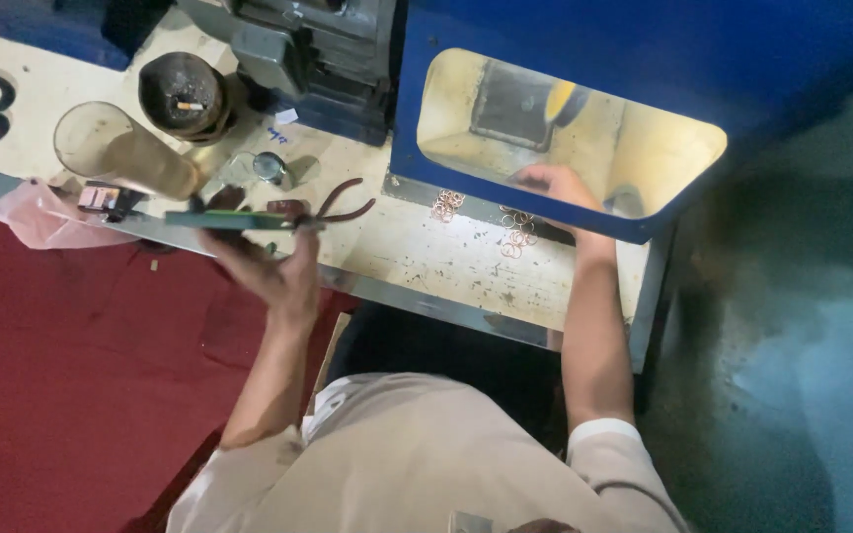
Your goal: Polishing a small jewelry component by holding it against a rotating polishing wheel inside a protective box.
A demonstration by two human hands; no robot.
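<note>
At frame centre-left, the left hand (273, 271) grips a flat green board (229, 220) edge-on; at centre-right, the right hand (555, 185) reaches into the blue housing's opening (644, 222), its grip indiscernible. Copper rings (517, 237) lie beside it. Keeping the board level would seem best.

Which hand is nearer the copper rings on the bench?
Right. The right hand reaches into the blue opening just above the copper rings; the left hand holds a flat green tool well off to their left.
</note>
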